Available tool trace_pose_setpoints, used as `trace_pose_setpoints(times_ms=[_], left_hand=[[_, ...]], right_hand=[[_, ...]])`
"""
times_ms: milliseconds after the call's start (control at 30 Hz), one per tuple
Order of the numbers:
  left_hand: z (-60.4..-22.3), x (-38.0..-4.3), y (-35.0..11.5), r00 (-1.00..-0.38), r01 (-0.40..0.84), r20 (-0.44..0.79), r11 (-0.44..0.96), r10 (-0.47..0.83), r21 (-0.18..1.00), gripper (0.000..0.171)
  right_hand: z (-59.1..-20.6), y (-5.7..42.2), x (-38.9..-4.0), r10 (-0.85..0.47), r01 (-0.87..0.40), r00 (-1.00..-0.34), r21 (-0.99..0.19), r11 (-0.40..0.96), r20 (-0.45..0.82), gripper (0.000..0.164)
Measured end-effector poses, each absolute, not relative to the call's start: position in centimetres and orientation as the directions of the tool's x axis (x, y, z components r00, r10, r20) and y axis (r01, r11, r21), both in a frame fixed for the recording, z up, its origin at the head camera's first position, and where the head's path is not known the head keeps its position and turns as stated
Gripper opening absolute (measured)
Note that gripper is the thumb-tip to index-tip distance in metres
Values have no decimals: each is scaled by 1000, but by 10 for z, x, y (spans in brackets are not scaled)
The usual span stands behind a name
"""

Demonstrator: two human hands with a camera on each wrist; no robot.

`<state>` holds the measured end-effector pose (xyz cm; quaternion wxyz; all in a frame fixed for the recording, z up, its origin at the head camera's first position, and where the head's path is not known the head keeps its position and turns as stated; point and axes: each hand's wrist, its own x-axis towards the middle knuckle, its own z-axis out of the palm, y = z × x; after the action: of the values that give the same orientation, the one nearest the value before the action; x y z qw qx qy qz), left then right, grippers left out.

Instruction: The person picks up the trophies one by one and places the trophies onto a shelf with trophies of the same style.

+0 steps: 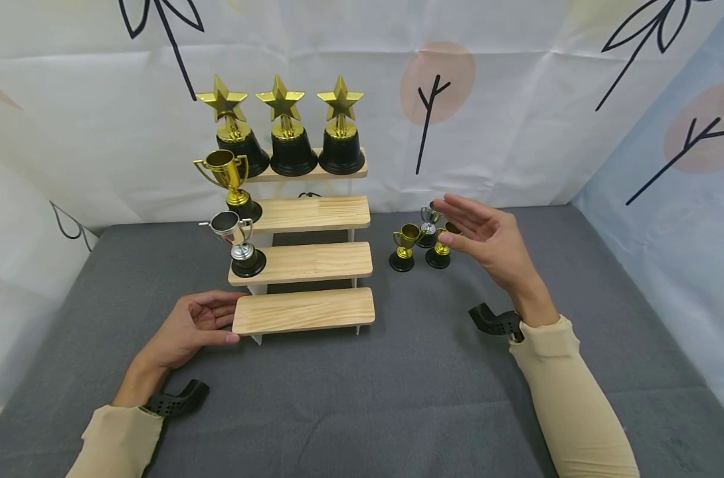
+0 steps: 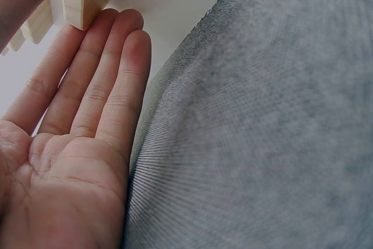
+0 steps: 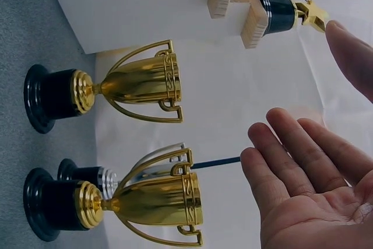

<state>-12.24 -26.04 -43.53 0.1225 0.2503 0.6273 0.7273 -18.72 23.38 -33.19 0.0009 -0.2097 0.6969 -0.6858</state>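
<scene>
My left hand (image 1: 197,325) lies at the left end of the lowest wooden shelf (image 1: 305,311), fingers extended. In the left wrist view its fingertips reach the shelf's end (image 2: 84,1), palm facing the camera. My right hand (image 1: 487,239) hovers with straight fingers over a small group of cup trophies and holds nothing. Two are gold, a front gold trophy (image 1: 405,247) and another gold trophy (image 3: 154,199); a silver trophy (image 1: 428,226) stands behind them. In the head view the right hand partly hides two of these.
Three gold star trophies (image 1: 287,129) stand on the top shelf. A gold cup (image 1: 238,189) and a silver cup (image 1: 242,245) stand at the left ends of the middle shelves. Grey cloth (image 1: 362,398) covers the table; a printed white curtain (image 1: 505,133) hangs behind.
</scene>
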Motion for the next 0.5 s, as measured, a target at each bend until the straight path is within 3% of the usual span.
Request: trace_pose_setpoints(times_ms=[500], left_hand=[[-434,-121,-261,-852,137,199,-162,484,977,62]], right_hand=[[-333,247,-191,-232,-306,-923,-951,-45,308,61]])
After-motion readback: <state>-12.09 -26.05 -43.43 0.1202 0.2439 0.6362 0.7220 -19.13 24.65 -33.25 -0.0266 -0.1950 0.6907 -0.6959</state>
